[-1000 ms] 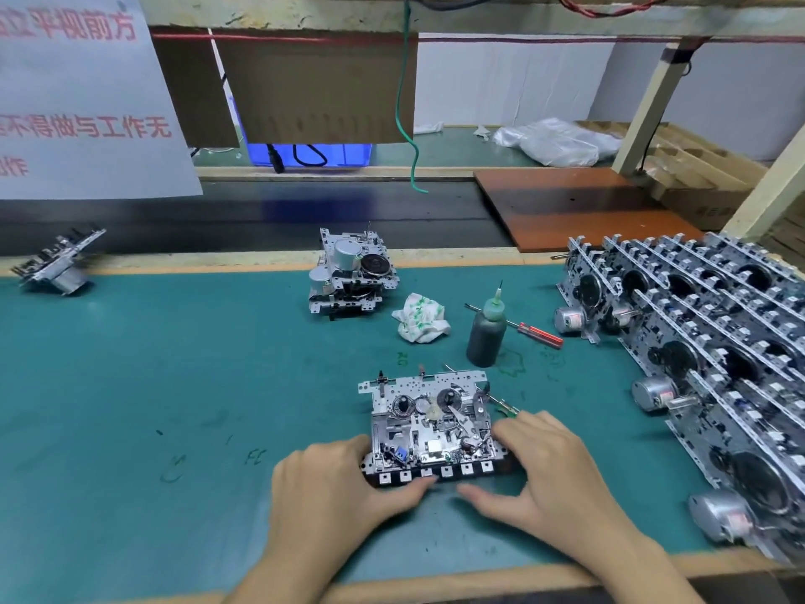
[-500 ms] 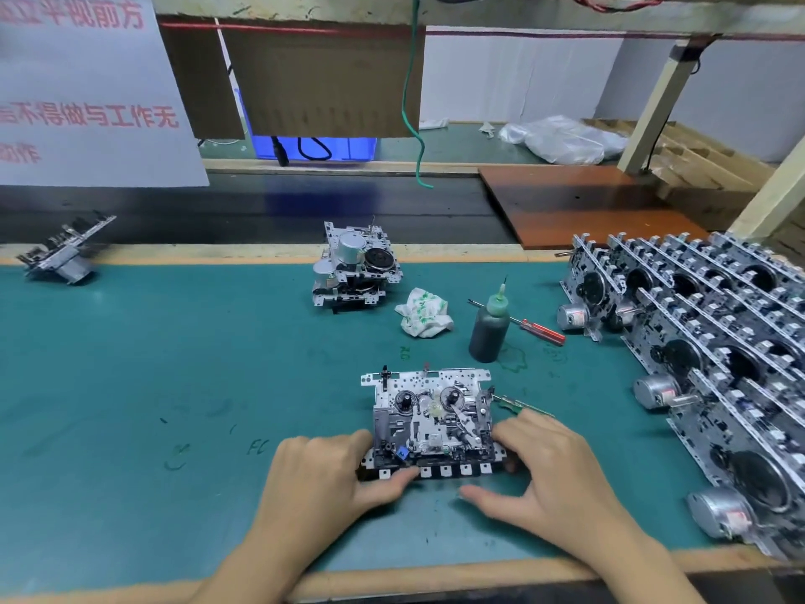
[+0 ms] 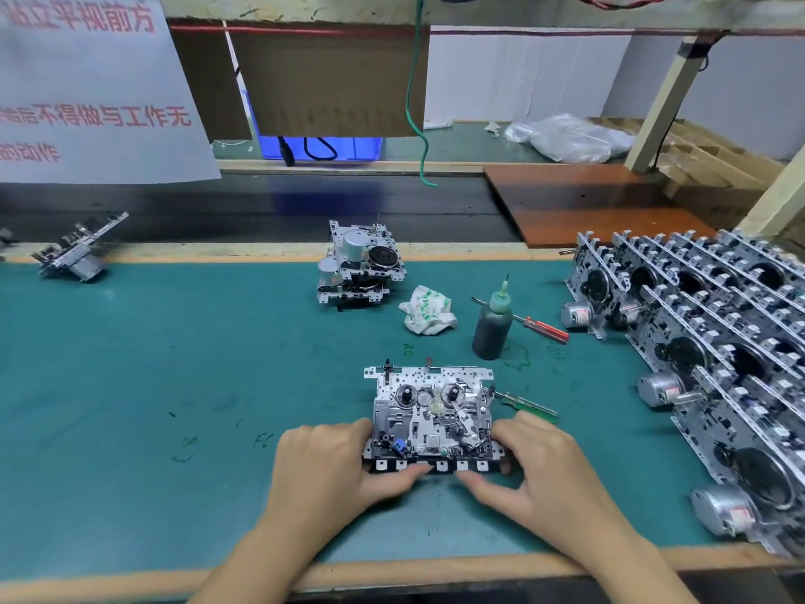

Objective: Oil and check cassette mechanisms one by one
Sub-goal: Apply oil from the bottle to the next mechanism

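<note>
So the person's got one cassette mechanism (image 3: pixel 431 418) lying flat on the green mat (image 3: pixel 174 364), reels facing up, and both hands are on its near edge where the row of black keys (image 3: pixel 435 465) sits. The left hand (image 3: pixel 331 468) has its fingers curled against the mechanism's left side with the thumb laid along the keys, and the right hand (image 3: pixel 540 468) mirrors that on the right side, thumb reaching in toward the keys too. Looks like the checking bit, pressing keys to see the works move. To do it well, probably best to press one key at a time, hold the frame steady with the curled fingers so it doesn't skate on the mat, and watch the levers between the two reels respond. The frame is thin stamped metal, shiny and full of little holes, with sharp-looking tabs, so worth keeping fingertips off the edges. Just behind the mechanism and a bit right stands the oil bottle (image 3: pixel 493 326), dark soft-looking plastic with a pale green needle tip, upright. A red-handled screwdriver (image 3: pixel 544 330) lies behind the bottle, a crumpled rag (image 3: pixel 427 310) is left of it, and a green-handled tool (image 3: pixel 527 403) lies right against the mechanism's right side. More mechanisms (image 3: pixel 697 342) are lined up leaning in rows off to the mechanism's right, round silver motors sticking out
</note>
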`<state>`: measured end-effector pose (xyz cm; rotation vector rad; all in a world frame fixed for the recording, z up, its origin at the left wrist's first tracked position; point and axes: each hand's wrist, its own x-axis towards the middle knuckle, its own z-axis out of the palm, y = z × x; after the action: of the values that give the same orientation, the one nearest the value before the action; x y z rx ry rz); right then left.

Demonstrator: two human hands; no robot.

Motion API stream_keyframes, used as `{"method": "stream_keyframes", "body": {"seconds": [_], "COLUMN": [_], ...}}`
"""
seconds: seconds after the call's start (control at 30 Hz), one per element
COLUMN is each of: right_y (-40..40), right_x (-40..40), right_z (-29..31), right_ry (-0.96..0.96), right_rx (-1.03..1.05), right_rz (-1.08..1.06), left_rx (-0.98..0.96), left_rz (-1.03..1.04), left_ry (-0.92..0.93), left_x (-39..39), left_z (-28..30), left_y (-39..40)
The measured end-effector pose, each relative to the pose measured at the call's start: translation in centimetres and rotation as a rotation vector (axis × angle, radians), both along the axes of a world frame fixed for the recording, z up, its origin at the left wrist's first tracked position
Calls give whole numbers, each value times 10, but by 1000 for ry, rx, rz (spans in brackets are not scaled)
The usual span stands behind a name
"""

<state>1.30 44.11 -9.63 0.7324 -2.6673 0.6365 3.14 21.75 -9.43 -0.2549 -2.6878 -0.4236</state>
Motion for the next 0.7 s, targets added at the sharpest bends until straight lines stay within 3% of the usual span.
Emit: {"method": "stream_keyframes", "body": {"seconds": [0.27, 0.7], "right_y": [-1, 3], "right_x": [0, 1], "right_z": [0, 1], "right_ry": [126, 102], "right_rx": [71, 99], "right_rz": [-98, -12], "left_rx": [6, -41], "left_rz": [-177, -130], "left_ry": [5, 85], "left_x": [2, 1], "left_z": [1, -2], "left_y": [-5, -6]}}
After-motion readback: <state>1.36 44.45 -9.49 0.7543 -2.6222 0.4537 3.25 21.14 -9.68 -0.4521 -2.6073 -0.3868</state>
